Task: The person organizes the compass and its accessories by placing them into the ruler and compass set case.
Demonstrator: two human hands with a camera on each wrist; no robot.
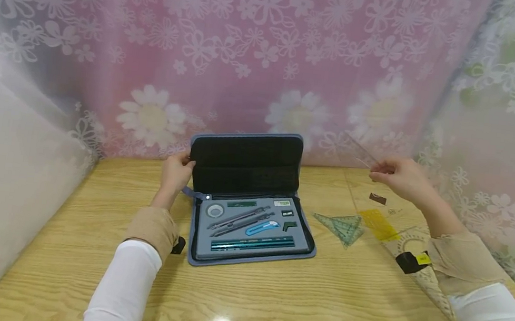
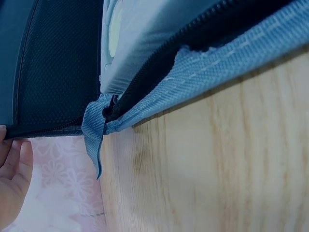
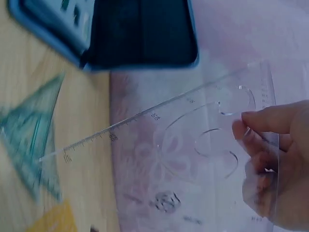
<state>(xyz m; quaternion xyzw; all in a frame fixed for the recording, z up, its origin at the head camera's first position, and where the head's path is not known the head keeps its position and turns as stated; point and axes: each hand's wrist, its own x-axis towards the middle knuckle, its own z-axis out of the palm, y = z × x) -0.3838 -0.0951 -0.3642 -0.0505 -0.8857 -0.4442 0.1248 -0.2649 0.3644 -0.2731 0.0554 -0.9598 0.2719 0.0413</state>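
Clear ruler (image 3: pixel 188 159), centre right: likely light, stiff, slick; hold by edges; right hand (image 1: pixel 400 181) pinches one. Left hand (image 1: pixel 176 173), centre left, pinches case lid (image 1: pixel 245 162).

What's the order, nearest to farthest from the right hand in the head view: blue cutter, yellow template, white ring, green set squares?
1. Yellow template: on the table, below the right hand in the picture.
2. Green set squares: just left of the template.
3. Blue cutter: inside the open case.
4. White ring: toward the case's left end.
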